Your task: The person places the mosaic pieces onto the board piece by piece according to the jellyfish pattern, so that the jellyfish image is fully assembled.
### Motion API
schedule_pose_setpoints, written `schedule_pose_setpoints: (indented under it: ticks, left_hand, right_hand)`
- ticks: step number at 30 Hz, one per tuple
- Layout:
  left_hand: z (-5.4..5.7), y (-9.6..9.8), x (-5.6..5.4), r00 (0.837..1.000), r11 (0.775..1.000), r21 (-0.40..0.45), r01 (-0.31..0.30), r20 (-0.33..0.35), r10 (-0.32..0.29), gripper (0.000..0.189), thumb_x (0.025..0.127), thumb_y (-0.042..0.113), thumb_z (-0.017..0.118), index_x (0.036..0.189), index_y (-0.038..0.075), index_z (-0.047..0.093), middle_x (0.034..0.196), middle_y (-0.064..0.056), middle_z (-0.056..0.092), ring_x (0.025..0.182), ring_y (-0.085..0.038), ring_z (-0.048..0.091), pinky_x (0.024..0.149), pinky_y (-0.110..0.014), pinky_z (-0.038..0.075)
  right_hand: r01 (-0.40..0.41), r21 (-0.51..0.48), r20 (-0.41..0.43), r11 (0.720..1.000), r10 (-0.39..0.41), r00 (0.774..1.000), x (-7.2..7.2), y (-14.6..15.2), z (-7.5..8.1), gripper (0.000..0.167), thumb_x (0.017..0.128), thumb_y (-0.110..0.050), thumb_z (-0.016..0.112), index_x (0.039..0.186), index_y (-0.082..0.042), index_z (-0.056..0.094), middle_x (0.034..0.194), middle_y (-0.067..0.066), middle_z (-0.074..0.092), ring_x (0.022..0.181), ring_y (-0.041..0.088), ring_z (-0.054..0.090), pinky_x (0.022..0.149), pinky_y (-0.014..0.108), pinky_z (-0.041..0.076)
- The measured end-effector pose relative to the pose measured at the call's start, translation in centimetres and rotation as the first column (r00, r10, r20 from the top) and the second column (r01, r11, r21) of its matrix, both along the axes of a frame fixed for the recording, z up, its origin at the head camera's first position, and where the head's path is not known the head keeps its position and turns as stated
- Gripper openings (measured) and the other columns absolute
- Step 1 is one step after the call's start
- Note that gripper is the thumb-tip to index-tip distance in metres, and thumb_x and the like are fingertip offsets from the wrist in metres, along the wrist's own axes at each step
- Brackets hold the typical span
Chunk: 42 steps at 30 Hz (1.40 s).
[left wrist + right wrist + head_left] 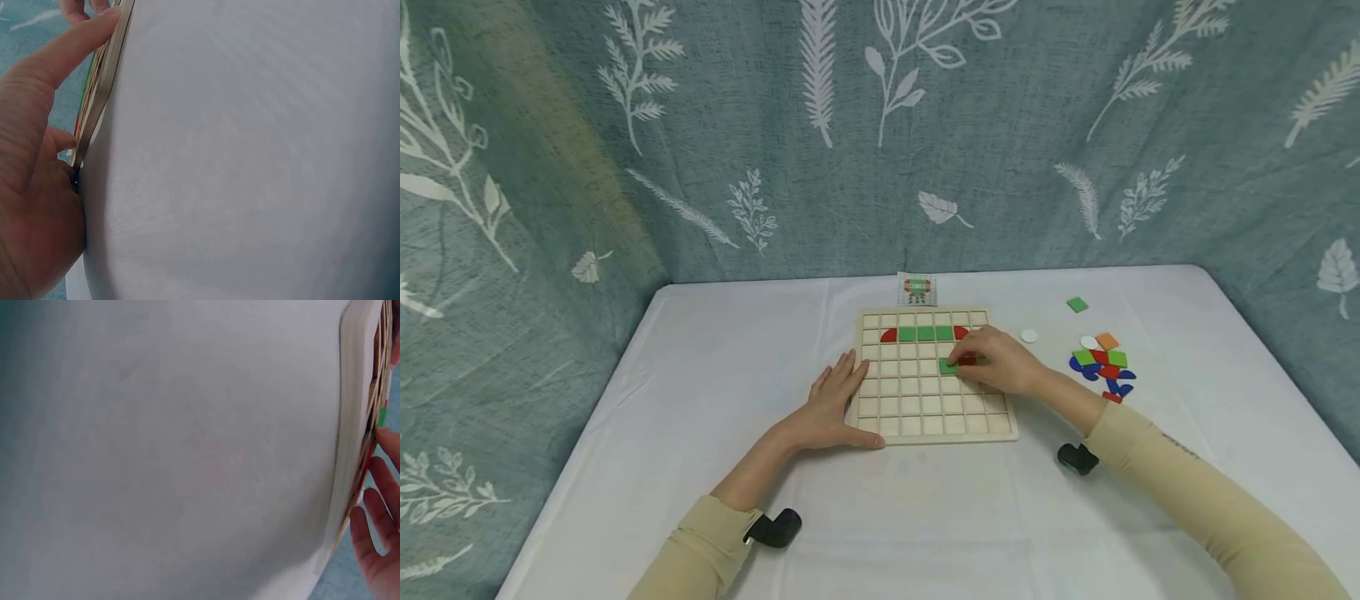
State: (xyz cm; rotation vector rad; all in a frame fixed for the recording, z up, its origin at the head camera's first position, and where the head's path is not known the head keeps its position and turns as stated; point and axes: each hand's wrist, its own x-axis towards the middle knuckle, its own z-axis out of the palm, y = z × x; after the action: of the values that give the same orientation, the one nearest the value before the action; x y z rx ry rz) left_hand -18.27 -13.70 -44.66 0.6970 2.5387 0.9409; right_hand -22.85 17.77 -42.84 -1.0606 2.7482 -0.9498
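Note:
A pale wooden grid board lies on the white table. Its second row holds three green squares with a red quarter-round piece at the left end and another red piece at the right. My left hand rests along the board's left side, fingers spread and thumb at the near corner. My right hand is over the right part of the board, thumb and forefinger pinching a green square tile low at a cell. A red tile shows partly beneath that hand.
A small pattern card lies behind the board. To the right are a pile of coloured tiles, a white disc and a lone green tile. A patterned green curtain hangs behind the table.

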Motion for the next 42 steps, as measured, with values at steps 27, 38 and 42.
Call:
schedule_pose_setpoints:
  ticks: [27, 38, 42]
  left_hand:
    - [-0.1, 0.0, 0.0, 1.000, 1.000, 0.003, 0.003, -0.004, -0.003, 0.119, 0.073, 0.047, 0.082, 0.156, 0.003, 0.010, 0.162, -0.017, -0.008, 0.148, -0.027, -0.011, 0.117, -0.047, -0.006]
    - [0.1, 0.1, 0.0, 1.000, 1.000, 0.005, -0.004, 0.012, 0.004, 0.119, 0.073, 0.047, 0.083, 0.156, 0.003, 0.010, 0.162, -0.016, -0.008, 0.148, -0.026, -0.011, 0.117, -0.048, -0.007]
    - [0.2, 0.1, 0.0, 1.000, 1.000, 0.006, -0.004, 0.012, 0.004, 0.119, 0.073, 0.046, 0.083, 0.156, 0.002, 0.010, 0.162, -0.016, -0.008, 0.148, -0.027, -0.011, 0.117, -0.048, -0.006]
  right_hand:
    - [0.591, 0.160, 0.136, 0.791, -0.611, 0.780, -4.4, 12.7, 0.8, 0.028, 0.097, -0.013, 0.059, 0.117, 0.007, 0.061, 0.114, 0.028, 0.057, 0.104, 0.042, 0.052, 0.091, 0.054, 0.046]
    - [0.588, 0.082, 0.145, 0.804, -0.594, 0.791, -3.4, 10.9, 0.8, 0.029, 0.094, -0.017, 0.066, 0.114, 0.005, 0.063, 0.108, 0.025, 0.063, 0.099, 0.037, 0.059, 0.082, 0.048, 0.051]
    - [0.507, 0.013, 0.196, 0.862, -0.499, 0.844, -2.7, 8.0, 0.8, 0.026, 0.092, -0.020, 0.069, 0.111, -0.002, 0.067, 0.107, 0.018, 0.066, 0.102, 0.033, 0.062, 0.084, 0.046, 0.052]
